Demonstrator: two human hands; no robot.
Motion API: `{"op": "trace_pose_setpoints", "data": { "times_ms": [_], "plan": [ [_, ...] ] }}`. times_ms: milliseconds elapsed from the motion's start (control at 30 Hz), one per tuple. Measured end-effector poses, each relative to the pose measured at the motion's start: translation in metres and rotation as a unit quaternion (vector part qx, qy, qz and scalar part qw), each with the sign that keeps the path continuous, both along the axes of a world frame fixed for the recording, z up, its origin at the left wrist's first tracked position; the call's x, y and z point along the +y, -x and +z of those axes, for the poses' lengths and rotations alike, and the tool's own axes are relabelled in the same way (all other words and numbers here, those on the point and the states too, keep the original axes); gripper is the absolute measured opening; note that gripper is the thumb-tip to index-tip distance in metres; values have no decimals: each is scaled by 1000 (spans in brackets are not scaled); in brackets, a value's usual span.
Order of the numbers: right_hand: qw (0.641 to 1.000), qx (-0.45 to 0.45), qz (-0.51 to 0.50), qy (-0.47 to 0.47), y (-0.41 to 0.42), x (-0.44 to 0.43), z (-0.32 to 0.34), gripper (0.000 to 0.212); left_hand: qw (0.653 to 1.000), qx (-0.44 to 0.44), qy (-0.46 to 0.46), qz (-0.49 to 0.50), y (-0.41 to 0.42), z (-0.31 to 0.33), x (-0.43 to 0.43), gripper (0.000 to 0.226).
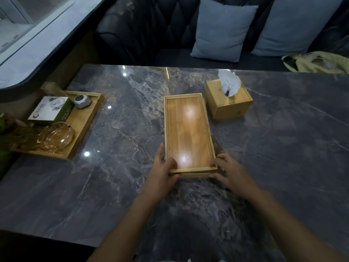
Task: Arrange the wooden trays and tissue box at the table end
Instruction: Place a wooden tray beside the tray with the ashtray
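Note:
An empty wooden tray [187,129] lies lengthwise in the middle of the dark marble table [132,110]. My left hand [163,173] grips its near left corner, and my right hand [228,172] grips its near right corner. A wooden tissue box [229,102] with white tissue sticking out stands just right of the tray's far end, apart from it. A second wooden tray [83,127] sits at the table's left end and holds a white and green box [51,110], a small silver object [82,101] and an amber glass dish [56,138].
A dark padded bench with two grey cushions [224,29] runs behind the table. A yellow-green cloth [321,62] lies on the bench at the right. Green leaves [3,121] show at the left edge.

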State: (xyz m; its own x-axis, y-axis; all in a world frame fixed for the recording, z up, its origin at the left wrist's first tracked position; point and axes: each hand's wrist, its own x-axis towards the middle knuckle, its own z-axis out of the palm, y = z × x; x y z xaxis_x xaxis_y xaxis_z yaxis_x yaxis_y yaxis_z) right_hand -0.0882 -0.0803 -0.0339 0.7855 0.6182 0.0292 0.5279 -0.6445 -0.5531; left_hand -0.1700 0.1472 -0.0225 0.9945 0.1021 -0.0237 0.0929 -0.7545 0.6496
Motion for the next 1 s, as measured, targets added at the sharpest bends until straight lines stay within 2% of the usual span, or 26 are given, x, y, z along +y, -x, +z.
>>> {"op": "trace_pose_setpoints", "data": {
  "times_ms": [200, 333, 433, 767, 867, 1000],
  "plan": [
    [996, -69, 36, -38, 4, 1, -3, 15, 1000, 14, 13, -2, 0, -4, -1, 18],
    [995, -72, 33, -52, 4, 3, -5, 10, 1000, 12, 7, -23, 0, -2, 3, 15],
    [995, -74, 42, -57, 4, 5, -6, 8, 1000, 7, 19, 7, 0, -5, 2, 13],
    [995, -71, 38, -63, 8, 2, -10, 21, 994, 12, 39, 97, 8, -5, -3, 20],
    [995, -82, 19, -49, 11, 1, -13, 31, 994, 18, 50, 95, 11, -5, -4, 30],
    [993, -110, 11, -47, 13, 5, -11, 45, 994, 28, 43, 98, 14, -8, -7, 27]
  ]
}}
